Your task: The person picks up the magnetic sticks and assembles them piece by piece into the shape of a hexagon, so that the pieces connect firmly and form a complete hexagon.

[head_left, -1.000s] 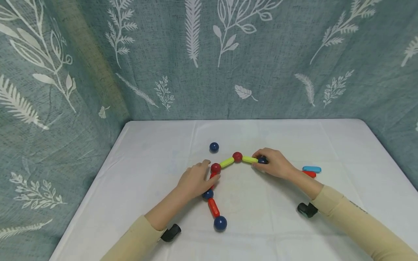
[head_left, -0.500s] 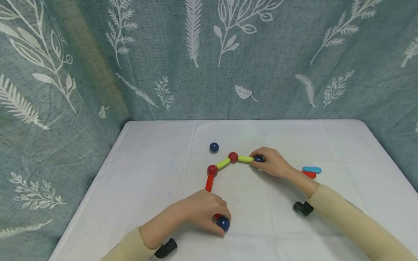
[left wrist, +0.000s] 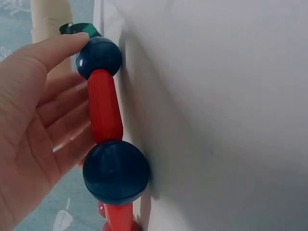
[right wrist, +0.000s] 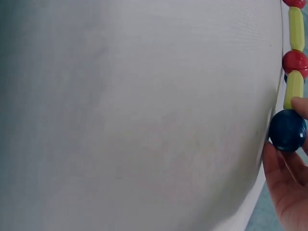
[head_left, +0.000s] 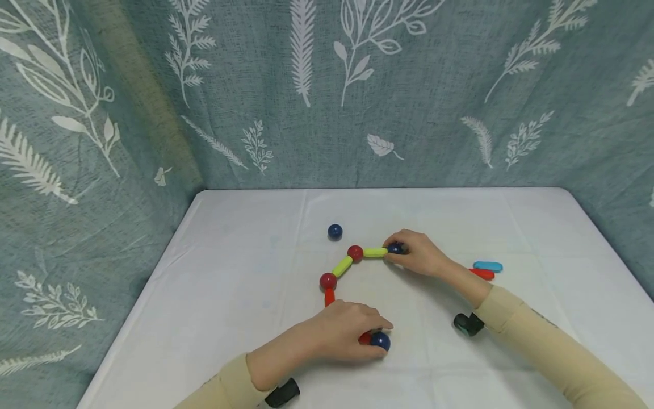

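Grip of left hand [head_left: 344,332] seemingly around one blue ball [head_left: 380,341]; right hand [head_left: 418,254] around second blue ball [right wrist: 288,131]; two red balls [head_left: 355,253] between

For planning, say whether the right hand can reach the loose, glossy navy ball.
Probably yes, once the right hand releases its glossy navy ball; the way to the loose ball looks free.

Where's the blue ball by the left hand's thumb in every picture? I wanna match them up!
Head: low, just right of the middle; the blue ball shows beside the thumb of the left hand.
Left wrist: near the top, left of the middle; the thumb touches it, and a red stick joins it below.
Right wrist: not in it; the other blue ball there is at the right hand.
Shared landmark: the white table.
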`<move>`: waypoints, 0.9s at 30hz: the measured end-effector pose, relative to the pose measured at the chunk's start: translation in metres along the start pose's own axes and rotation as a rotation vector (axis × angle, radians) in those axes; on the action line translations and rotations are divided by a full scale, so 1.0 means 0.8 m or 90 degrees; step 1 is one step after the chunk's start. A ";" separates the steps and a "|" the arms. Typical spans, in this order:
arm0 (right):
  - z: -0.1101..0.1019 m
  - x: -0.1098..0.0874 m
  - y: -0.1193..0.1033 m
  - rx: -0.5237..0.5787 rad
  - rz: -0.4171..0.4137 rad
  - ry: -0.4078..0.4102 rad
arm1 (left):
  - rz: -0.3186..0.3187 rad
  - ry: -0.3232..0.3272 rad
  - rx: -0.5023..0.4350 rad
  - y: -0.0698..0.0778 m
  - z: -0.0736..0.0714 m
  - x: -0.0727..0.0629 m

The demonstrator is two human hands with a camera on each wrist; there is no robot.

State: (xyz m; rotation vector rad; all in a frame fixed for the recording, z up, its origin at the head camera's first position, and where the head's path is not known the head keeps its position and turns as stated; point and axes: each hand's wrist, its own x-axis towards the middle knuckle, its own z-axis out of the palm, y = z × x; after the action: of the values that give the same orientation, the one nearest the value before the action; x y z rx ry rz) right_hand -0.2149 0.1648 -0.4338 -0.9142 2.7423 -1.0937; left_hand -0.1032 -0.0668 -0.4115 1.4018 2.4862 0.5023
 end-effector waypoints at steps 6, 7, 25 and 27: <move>0.010 0.008 -0.004 0.008 -0.029 0.006 | 0.039 0.004 -0.037 0.009 0.004 0.015; 0.011 0.009 -0.005 0.008 -0.033 0.005 | 0.040 0.005 -0.045 0.011 0.006 0.019; -0.105 -0.092 0.026 -0.076 0.111 0.021 | -0.104 0.221 -0.015 -0.111 -0.027 0.078; -0.120 -0.113 0.036 -0.085 0.158 0.007 | -0.128 0.181 -0.043 -0.117 -0.028 0.081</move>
State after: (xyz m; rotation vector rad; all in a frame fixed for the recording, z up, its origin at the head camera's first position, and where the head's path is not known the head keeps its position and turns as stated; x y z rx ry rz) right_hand -0.1796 0.2888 -0.3955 -0.5579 2.8678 -0.8853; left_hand -0.2176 -0.0598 -0.4325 1.1058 2.7622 0.7818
